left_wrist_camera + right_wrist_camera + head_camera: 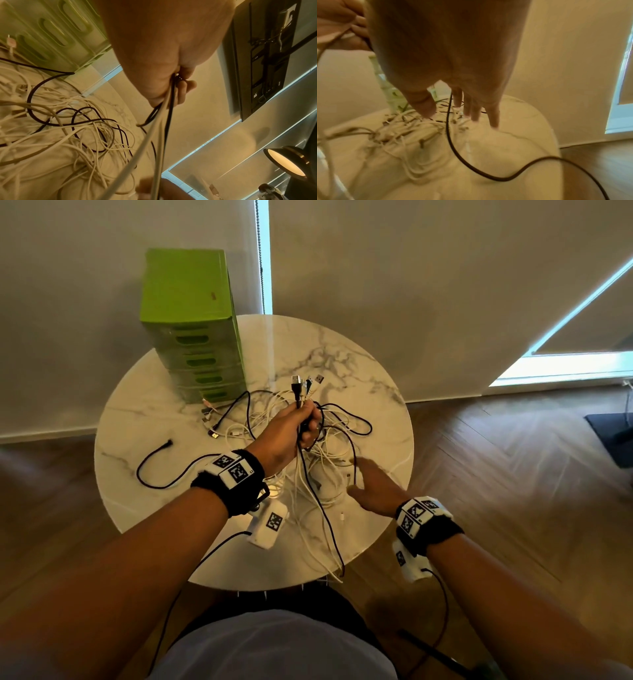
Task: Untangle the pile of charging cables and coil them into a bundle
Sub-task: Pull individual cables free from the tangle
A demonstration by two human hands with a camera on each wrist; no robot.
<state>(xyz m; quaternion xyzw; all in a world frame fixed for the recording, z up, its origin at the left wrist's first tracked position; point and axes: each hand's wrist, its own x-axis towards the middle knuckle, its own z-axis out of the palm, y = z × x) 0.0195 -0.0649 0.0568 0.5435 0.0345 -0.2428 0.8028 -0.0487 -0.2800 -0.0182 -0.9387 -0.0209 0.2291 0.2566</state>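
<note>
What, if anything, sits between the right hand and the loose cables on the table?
Nothing solid. The right hand is open just above the cable pile, fingers spread. Only one black cable hanging from the left hand passes between thumb and fingers; it may snag.
</note>
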